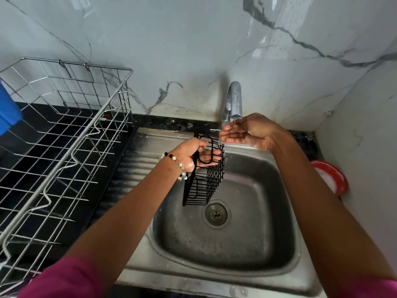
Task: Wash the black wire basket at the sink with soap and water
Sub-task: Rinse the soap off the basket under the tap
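Sleeved forearms reach over the sink; left of its drain, the left hand curls its fingers round the black wire basket, likely light, stiff, soap-slick, best gripped by rim wires, while the right hand cups flat, fingers together, under the tap

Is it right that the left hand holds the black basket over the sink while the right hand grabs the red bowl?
Not quite. The left hand does hold the black basket over the sink, but the right hand is cupped open under the tap, away from the red bowl. The head view shows it.
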